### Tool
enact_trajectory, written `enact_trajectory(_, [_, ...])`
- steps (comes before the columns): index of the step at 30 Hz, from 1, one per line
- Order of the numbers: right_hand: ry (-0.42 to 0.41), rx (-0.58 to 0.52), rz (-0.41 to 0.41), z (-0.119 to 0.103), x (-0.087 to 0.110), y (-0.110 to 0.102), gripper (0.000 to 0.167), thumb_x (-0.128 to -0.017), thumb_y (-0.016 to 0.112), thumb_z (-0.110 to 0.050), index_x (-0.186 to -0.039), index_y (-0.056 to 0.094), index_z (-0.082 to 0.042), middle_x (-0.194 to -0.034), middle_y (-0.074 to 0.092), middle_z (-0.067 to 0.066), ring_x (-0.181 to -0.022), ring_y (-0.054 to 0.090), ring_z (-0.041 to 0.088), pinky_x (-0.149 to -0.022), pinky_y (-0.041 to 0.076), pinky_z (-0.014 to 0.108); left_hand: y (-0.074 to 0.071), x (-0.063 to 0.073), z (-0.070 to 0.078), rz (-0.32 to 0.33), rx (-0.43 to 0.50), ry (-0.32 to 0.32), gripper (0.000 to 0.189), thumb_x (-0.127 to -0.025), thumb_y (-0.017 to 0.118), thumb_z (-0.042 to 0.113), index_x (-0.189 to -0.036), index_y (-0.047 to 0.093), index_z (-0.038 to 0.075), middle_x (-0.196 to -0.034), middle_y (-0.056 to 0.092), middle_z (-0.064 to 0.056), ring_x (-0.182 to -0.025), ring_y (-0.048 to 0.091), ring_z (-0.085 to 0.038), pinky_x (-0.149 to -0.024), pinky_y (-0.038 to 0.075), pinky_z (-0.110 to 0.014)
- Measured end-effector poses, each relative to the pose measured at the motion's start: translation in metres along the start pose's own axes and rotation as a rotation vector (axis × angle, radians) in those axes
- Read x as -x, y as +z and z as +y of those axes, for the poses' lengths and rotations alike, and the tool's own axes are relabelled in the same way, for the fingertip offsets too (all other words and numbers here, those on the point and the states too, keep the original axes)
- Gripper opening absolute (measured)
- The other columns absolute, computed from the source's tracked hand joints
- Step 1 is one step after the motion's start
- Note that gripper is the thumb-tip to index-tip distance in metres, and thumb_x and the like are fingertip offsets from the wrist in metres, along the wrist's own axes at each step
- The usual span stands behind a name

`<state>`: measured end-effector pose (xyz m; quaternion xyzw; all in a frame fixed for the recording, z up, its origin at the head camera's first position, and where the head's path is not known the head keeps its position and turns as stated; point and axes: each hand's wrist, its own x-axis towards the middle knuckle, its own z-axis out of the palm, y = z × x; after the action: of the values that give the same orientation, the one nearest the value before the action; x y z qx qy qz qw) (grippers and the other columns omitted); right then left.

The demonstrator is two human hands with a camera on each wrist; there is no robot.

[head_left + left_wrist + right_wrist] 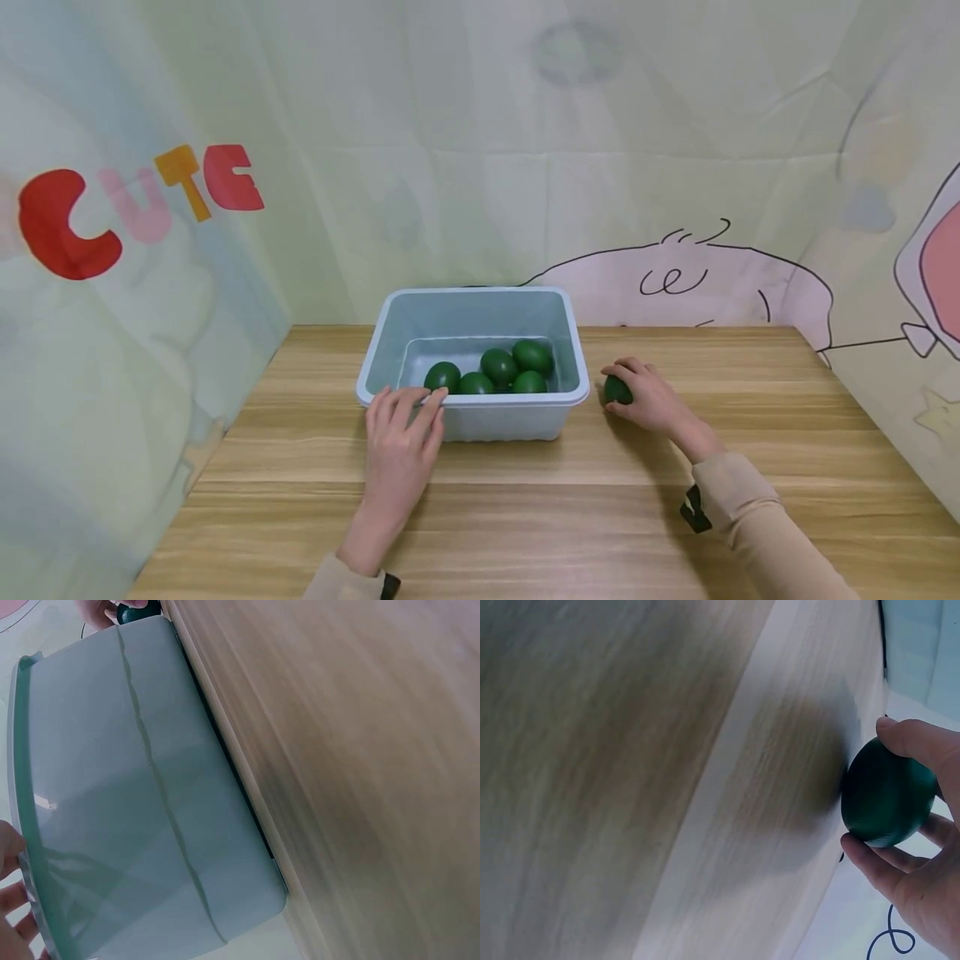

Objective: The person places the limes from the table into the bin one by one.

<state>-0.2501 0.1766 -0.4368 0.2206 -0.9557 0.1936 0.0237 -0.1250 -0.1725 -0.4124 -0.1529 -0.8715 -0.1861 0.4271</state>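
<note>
A light blue plastic bin (498, 423) stands on the wooden table, with several dark green egg-shaped fruits (498, 367), smooth like avocados, lying in it. My left hand (399, 450) holds the bin's near rim at its left part. The fingers (13, 897) meet the rim's edge in the left wrist view, and their tips are partly hidden. To the right of the bin, my right hand (651, 402) grips another green egg-shaped fruit (889, 793) between thumb and fingers. That fruit (617, 389) is low over the table, and whether it touches the wood I cannot tell.
The wooden table (525, 517) reaches back to a printed cloth backdrop (420, 183), which also runs along both sides. The bin's far side stands near the table's back edge. A dark band (696, 510) is at my right sleeve.
</note>
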Motion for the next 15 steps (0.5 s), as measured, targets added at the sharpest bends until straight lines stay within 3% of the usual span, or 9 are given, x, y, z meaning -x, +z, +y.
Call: enact_trajectory(15, [0.0,-0.018,0.009,0.003,0.0037,0.0011,0.054,-0.083,0.073,-0.02,-0.132,0.055,-0.007,-0.137,0.047,0.022,-0.119,0.048,0.047,-0.092,0.047,0.061,0.0007,0.0007,0.0,0.005,-0.007,-0.001,0.029,-0.08,0.072,0.006,-0.11,0.071,0.008,-0.102,0.064,-0.011,-0.102,0.055,-0.031,-0.103,0.036,-0.058])
